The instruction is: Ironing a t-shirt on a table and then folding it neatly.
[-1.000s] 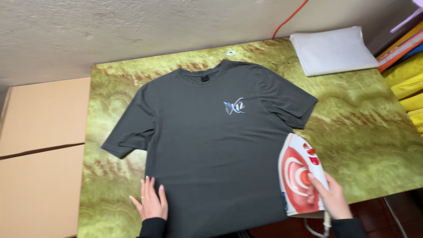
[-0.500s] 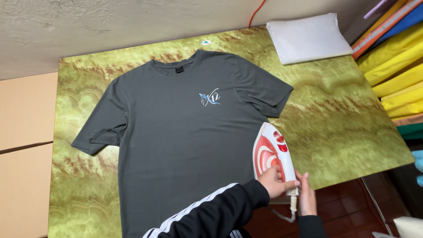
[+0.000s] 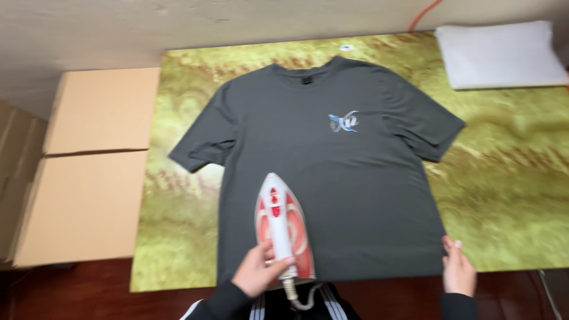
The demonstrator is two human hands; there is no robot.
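Observation:
A dark grey t-shirt [image 3: 332, 178] with a small blue and white chest logo lies flat, front up, on a table with a green-yellow marbled cover [image 3: 504, 178]. A red and white clothes iron [image 3: 281, 228] rests on the shirt's lower left part, tip pointing away from me. My left hand [image 3: 258, 275] grips the iron's handle at its rear end, and the iron's cord [image 3: 296, 296] hangs off the table's near edge. My right hand [image 3: 457, 272] rests on the shirt's bottom right hem corner, fingers together.
Two flat cardboard boxes [image 3: 89, 178] lie beside the table on the left. A folded white cloth [image 3: 501, 54] lies at the table's far right corner, with an orange cable [image 3: 424, 13] behind it. Dark red floor [image 3: 71, 293] shows below the table's near edge.
The iron went from the table's right side, beside the shirt, onto the shirt's lower left. It passed from my right hand to my left; my right hand moved to the hem.

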